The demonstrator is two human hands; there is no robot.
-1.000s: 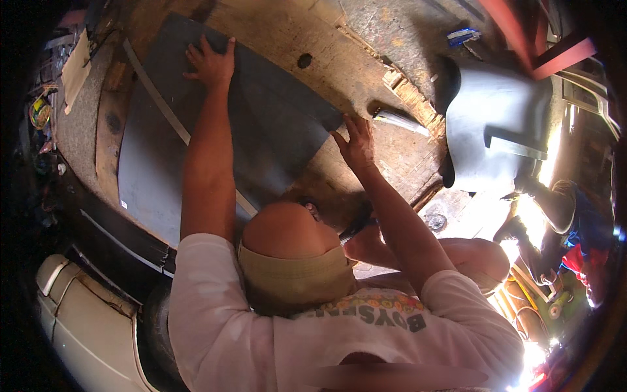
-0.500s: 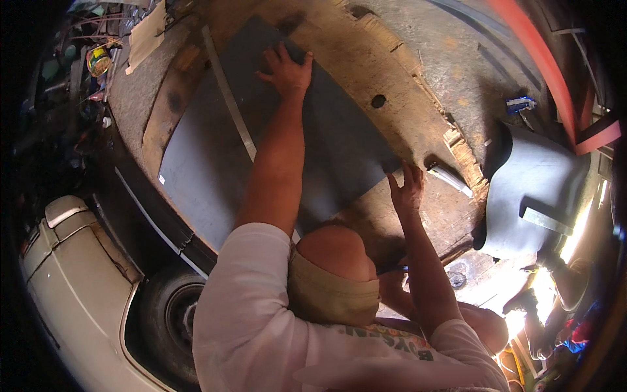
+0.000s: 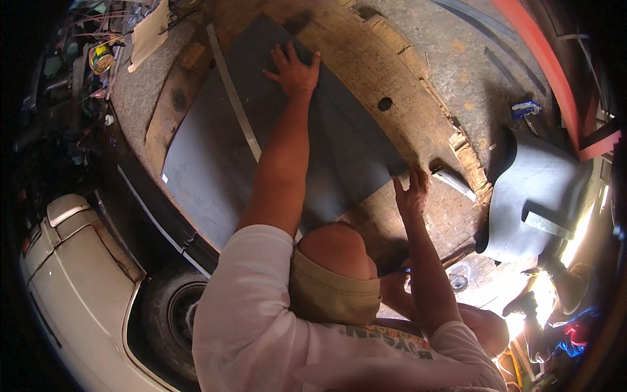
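Note:
A large dark grey flat sheet [image 3: 346, 140] lies on a worn plywood board [image 3: 418, 124]. My left hand [image 3: 297, 73] rests flat near the sheet's far end, with its fingers spread. At the sheet's right corner is my right hand [image 3: 411, 196], thumb and fingers apart; its fingertips are at the corner and hold nothing I can see. A long narrow metal strip [image 3: 232, 95] runs lengthwise over the sheet, and my left forearm hides part of it. Close to my right fingers, a light-coloured narrow piece [image 3: 455, 184] lies on the board.
A curved grey sheet [image 3: 539, 189] lies on the right, near a red metal beam [image 3: 542, 62]. A blue and white packet [image 3: 524, 109] is on the floor beyond it. To the left are a pale vehicle body panel [image 3: 78, 274], a tyre [image 3: 173, 304] and a cluttered pile with a yellow tin [image 3: 101, 60].
The whole view has shifted slightly. Both hands keep their places on and beside the sheet, and the strip lies as before.

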